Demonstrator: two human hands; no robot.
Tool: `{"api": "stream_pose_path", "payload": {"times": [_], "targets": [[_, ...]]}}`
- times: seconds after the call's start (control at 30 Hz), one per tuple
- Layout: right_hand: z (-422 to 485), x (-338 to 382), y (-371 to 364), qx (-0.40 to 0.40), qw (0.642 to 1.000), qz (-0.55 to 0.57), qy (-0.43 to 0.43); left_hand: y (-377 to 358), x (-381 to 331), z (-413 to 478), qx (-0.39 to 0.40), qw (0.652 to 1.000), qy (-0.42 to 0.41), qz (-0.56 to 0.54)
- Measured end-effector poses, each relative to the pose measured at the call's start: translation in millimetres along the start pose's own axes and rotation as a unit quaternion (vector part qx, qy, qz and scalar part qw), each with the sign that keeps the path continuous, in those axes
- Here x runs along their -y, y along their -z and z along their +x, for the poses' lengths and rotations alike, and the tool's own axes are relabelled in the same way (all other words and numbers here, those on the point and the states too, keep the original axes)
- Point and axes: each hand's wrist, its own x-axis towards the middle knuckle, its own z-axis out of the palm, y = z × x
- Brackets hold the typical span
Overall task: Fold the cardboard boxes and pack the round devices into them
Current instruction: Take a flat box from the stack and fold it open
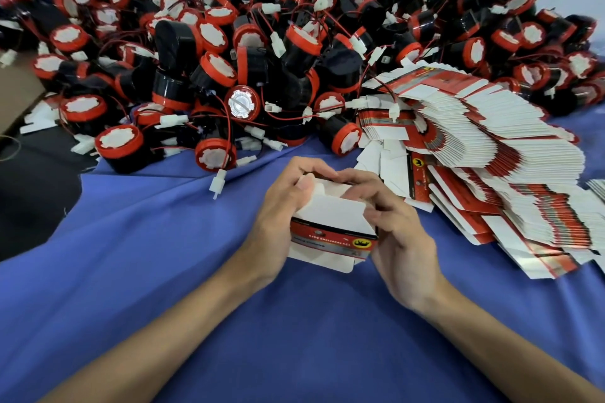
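above the blue-draped table (163, 255), my left hand (281, 206) and right hand (396, 235) hold a half-folded cardboard box (334, 222), fingers (316, 170) curled around its white flaps. flat boxes (491, 173) fan out just to the right; beyond, red-and-black round devices (229, 59) lie heaped across the far side.

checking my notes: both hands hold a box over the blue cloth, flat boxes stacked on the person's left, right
No: the head view shows the flat boxes on the person's right. The left hand and right hand do hold a box over the blue cloth.
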Motion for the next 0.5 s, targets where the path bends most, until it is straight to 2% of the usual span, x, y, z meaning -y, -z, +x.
{"api": "stream_pose_path", "payload": {"times": [0.17, 0.27, 0.4, 0.5], "targets": [[0, 1, 2, 0.015, 0.999, 0.032, -0.009, 9, -4, 7, 0.024, 0.998, 0.056, -0.013], [2, 2, 4, 0.025, 0.999, 0.028, -0.008, 10, -10, 10, 0.039, 0.996, 0.084, 0.018], [-1, -3, 6, 0.031, 1.000, -0.001, -0.002, -1, -8, 7, -0.038, 0.996, 0.033, 0.074], [-3, -6, 6, 0.041, 0.998, -0.031, 0.036, -8, -7, 4, -0.067, 0.994, 0.003, 0.081]]}}
